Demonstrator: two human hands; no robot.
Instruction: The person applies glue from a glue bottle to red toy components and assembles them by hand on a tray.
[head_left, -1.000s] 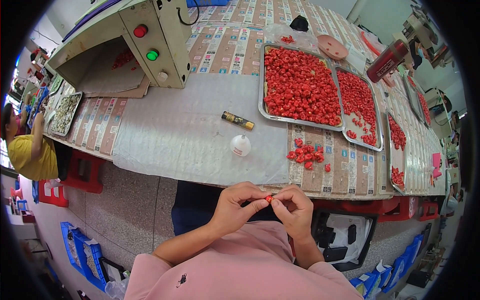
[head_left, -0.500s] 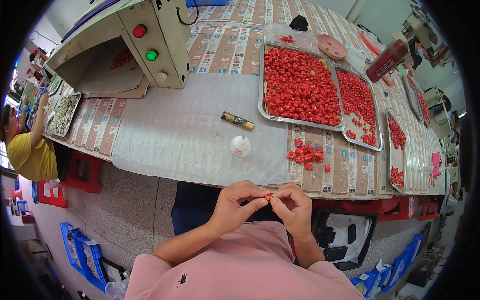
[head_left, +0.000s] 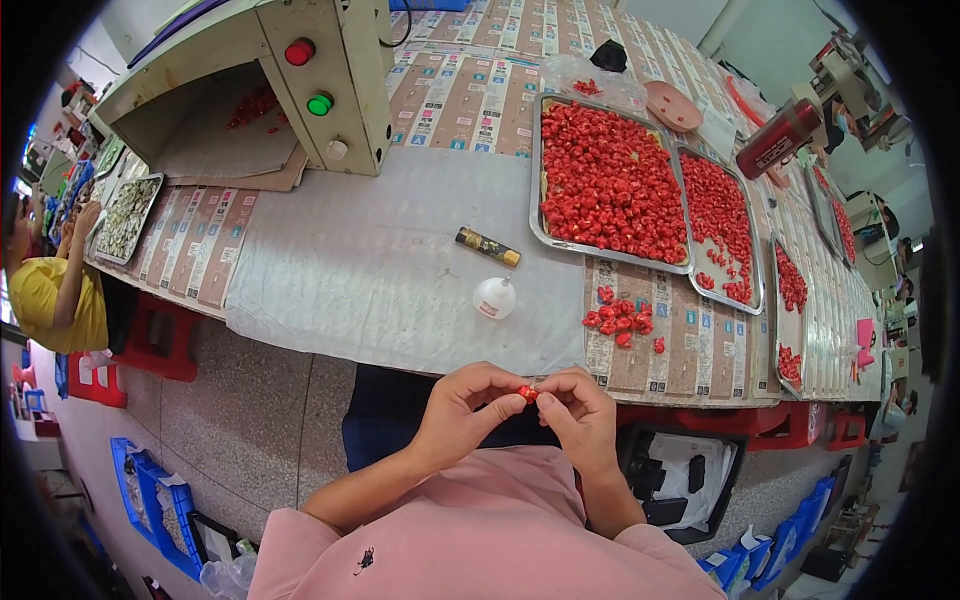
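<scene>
My left hand and my right hand meet at the table's front edge, just above my lap. Between their thumbs and forefingers they pinch one small glossy red piece with a pale spot; its exact kind is too small to make out. Ahead and to the right lies a loose pile of similar red pieces. A white squeeze bottle with a thin tip stands on the pale sheet, and behind it lies a dark tube with gold markings.
Metal trays of red pieces, one large and one narrower, sit at the right. A beige machine with red and green buttons stands at the left. Beyond the trays is a red thermos. A person in yellow sits far left.
The view has shifted slightly, so the table things appear a little to the right. The red piece has turned between my fingertips and shows more. The person in yellow has lowered an arm.
</scene>
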